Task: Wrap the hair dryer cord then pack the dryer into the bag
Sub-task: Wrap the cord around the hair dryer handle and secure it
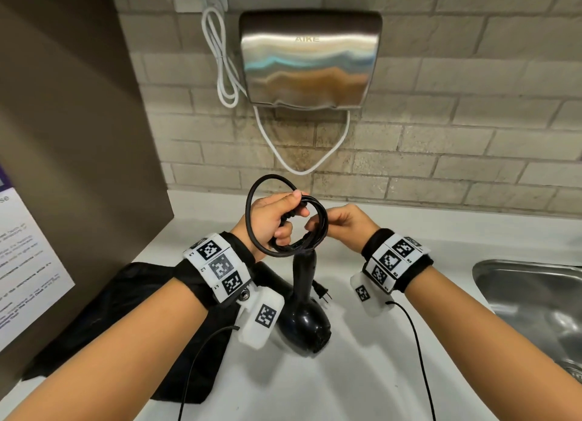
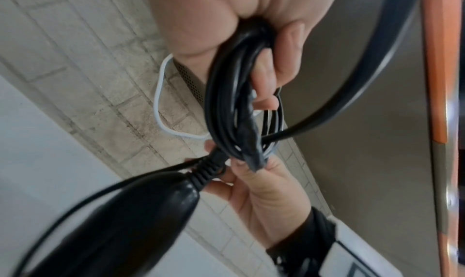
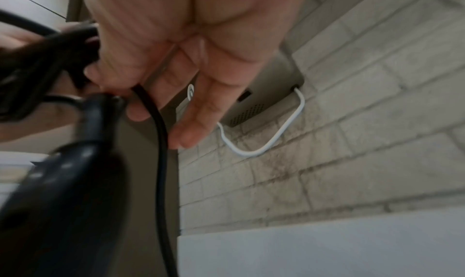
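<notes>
A black hair dryer (image 1: 307,313) hangs head-down over the white counter (image 1: 378,373), its handle pointing up toward my hands. Its black cord (image 1: 283,219) is gathered into several loops. My left hand (image 1: 277,216) grips the coil, fingers curled round the bundle (image 2: 231,102). My right hand (image 1: 333,220) pinches a strand of the cord (image 3: 151,110) at the coil's right side, its other fingers loosely extended. The plug (image 1: 322,291) dangles beside the dryer handle. A black bag (image 1: 132,320) lies flat on the counter under my left forearm.
A steel hand dryer (image 1: 308,58) with a white cable (image 1: 220,58) hangs on the tiled wall ahead. A steel sink (image 1: 535,301) sits at the right. A brown panel with a printed notice (image 1: 28,263) stands at the left.
</notes>
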